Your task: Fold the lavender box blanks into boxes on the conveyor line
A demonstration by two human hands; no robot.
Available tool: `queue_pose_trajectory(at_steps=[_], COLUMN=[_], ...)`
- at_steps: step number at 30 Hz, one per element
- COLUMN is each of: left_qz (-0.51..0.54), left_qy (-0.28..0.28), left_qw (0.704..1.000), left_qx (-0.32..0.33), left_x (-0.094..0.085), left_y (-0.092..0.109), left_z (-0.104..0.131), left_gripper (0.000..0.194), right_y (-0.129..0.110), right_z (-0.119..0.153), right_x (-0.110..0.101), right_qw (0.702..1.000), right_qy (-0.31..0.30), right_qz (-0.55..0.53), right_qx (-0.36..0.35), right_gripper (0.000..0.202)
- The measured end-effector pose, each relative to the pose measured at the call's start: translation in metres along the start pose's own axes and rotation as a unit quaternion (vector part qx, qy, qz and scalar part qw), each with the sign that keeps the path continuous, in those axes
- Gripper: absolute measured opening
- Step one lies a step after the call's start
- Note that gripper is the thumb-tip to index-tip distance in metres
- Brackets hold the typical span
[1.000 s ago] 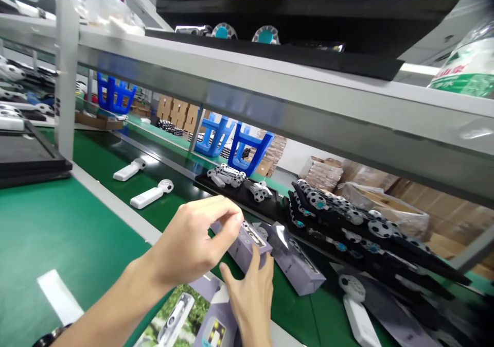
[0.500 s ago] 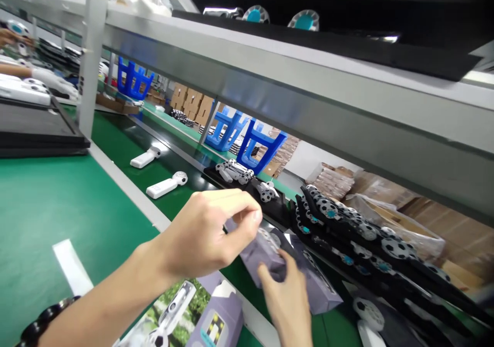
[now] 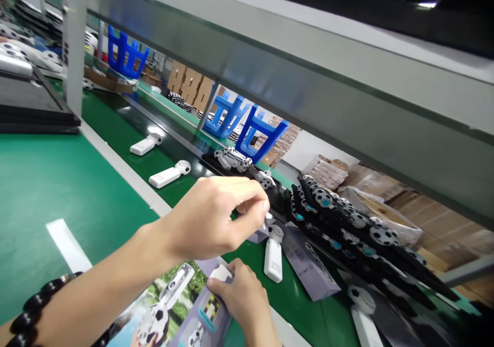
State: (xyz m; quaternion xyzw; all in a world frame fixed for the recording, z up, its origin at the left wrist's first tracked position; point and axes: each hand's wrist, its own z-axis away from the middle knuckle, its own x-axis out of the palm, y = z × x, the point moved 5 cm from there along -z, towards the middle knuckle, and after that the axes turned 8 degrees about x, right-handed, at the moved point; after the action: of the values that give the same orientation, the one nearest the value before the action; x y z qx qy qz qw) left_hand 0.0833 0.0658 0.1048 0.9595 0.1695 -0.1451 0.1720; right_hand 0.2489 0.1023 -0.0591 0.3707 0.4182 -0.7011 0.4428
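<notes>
Left hand point(image 3: 216, 223) pinched on small pale part, above white handheld fan point(image 3: 273, 253); fan long axis near-far on green counter point(image 3: 57, 192). Right hand point(image 3: 239, 298) nearer, grips purple box point(image 3: 208, 311).

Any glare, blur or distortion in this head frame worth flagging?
Head view: the metal shelf beam slants steeply and reflects soft glare; a bright spot glints on the dark conveyor strip; the black trays of football-patterned parts smear toward the lower right; left hand and right hand stay fairly sharp.

Glossy printed cardboard box point(image 3: 181, 311), matt green belt point(image 3: 50, 182), smooth white plastic fan point(image 3: 273, 254)
</notes>
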Motion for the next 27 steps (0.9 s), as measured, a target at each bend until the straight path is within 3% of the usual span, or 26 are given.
queue_pose_trajectory(at_steps=[5,10,13,15,17,19,21,24,25,27], left_qz=[-0.010,-0.033,-0.048,-0.070,-0.086,-0.070,-0.029,0.091,0.147,0.224], left_qy=[-0.036,-0.109,-0.166,-0.190,-0.198,-0.193,-0.179,-0.127,-0.111,-0.097], left_qw=[0.998,0.984,0.965,0.948,0.934,0.933,0.943,0.963,0.965,0.962], left_qx=[-0.049,-0.138,-0.198,-0.245,-0.286,-0.297,-0.278,-0.219,-0.187,-0.125], left_x=[0.008,0.019,0.027,0.029,0.029,0.030,0.031,0.028,0.025,0.019], left_y=[-0.010,-0.025,-0.037,-0.047,-0.055,-0.056,-0.047,-0.022,-0.012,0.005], left_z=[0.005,0.009,0.017,0.025,0.033,0.036,0.032,0.018,0.013,0.007], left_gripper=[0.022,0.025,0.030,0.037,0.062,0.078,0.075,0.051,0.041,0.025], right_y=[0.018,0.026,0.029,0.033,0.043,0.057,0.065,0.051,0.040,0.016], right_z=[0.002,0.007,0.011,0.017,0.028,0.046,0.069,0.094,0.099,0.103], right_x=[-0.008,-0.008,-0.018,-0.036,-0.063,-0.094,-0.117,-0.124,-0.121,-0.113], right_qw=[0.999,0.998,0.992,0.970,0.915,0.835,0.732,0.590,0.565,0.569], right_qy=[0.013,0.051,0.094,0.123,0.176,0.271,0.370,0.406,0.393,0.355], right_qz=[0.016,-0.002,-0.088,-0.208,-0.352,-0.467,-0.557,-0.668,-0.686,-0.683], right_qx=[0.036,0.037,0.012,-0.040,-0.087,-0.108,-0.125,-0.203,-0.236,-0.288], right_gripper=[0.036,0.031,0.011,0.018,0.035,0.054,0.062,0.059,0.058,0.066])
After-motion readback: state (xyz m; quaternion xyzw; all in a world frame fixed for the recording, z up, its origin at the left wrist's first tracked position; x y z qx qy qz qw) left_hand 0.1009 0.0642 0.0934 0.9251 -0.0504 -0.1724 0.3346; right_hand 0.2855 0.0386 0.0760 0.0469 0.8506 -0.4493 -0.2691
